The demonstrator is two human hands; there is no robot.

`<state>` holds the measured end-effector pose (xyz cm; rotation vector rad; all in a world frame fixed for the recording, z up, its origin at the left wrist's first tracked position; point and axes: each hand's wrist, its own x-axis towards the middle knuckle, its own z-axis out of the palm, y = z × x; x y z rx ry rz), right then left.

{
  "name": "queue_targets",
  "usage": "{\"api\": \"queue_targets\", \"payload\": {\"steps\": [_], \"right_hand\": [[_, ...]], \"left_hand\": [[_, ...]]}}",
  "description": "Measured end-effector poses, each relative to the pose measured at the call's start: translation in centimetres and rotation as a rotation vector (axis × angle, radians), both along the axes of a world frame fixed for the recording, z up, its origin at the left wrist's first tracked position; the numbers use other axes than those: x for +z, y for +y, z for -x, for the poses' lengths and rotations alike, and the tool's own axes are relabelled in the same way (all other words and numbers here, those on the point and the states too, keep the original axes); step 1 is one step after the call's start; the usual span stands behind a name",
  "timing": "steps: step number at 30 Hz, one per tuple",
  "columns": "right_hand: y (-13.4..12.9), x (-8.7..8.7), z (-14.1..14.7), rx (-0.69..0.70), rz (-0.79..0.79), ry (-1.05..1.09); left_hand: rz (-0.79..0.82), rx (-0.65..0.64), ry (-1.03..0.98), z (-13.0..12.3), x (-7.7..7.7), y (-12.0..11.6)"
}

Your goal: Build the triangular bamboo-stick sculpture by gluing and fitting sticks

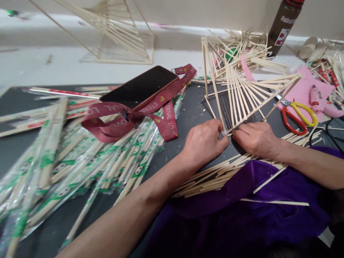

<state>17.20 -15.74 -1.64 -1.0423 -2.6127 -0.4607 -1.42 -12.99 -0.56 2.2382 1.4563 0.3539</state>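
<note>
A frame built from thin wooden sticks (236, 95) stands on the dark table, with a fan of sticks across its middle. My left hand (205, 141) is closed on the frame's near corner, thumb and fingers pinching where sticks meet. Just to the right, my right hand (255, 139) is closed on the near bottom stick of the same frame, its fingertips partly hidden. Loose wooden sticks (212, 175) lie below both wrists, some against the purple cloth (228, 218).
Wrapped chopsticks (88, 168) cover the left side. A phone (141, 86) with a red lanyard (107, 122) rests on them. Scissors (295, 116), pink paper (298, 86) and a dark bottle (285, 27) are at the right. Another stick frame (125, 59) stands behind.
</note>
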Motion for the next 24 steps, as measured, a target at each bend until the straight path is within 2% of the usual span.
{"api": "queue_targets", "payload": {"steps": [3, 5, 8, 10, 13, 17, 24], "right_hand": [[0.0, -0.1, 0.0, -0.013, 0.007, 0.000], [0.0, -0.2, 0.0, -0.015, -0.010, 0.014], [0.0, -0.3, 0.0, -0.004, -0.024, 0.038], [0.1, -0.4, -0.2, 0.013, -0.040, 0.070], [0.0, -0.4, -0.6, 0.039, -0.091, 0.128], [-0.1, -0.2, -1.1, 0.074, -0.118, 0.162], [0.0, -0.4, -1.3, 0.107, -0.093, 0.139]], "left_hand": [[0.116, 0.010, -0.137, 0.5, 0.1, 0.7], [0.277, 0.022, -0.267, 0.9, 0.3, 1.2], [0.555, 0.108, -0.460, 1.3, 0.5, 1.8], [0.641, 0.182, -0.553, 1.5, 0.7, 2.0], [0.639, 0.236, -0.626, 1.8, 1.0, 1.9], [0.577, 0.248, -0.626, 2.2, 1.0, 1.6], [0.572, 0.141, -0.512, 2.9, 0.8, 1.7]]}}
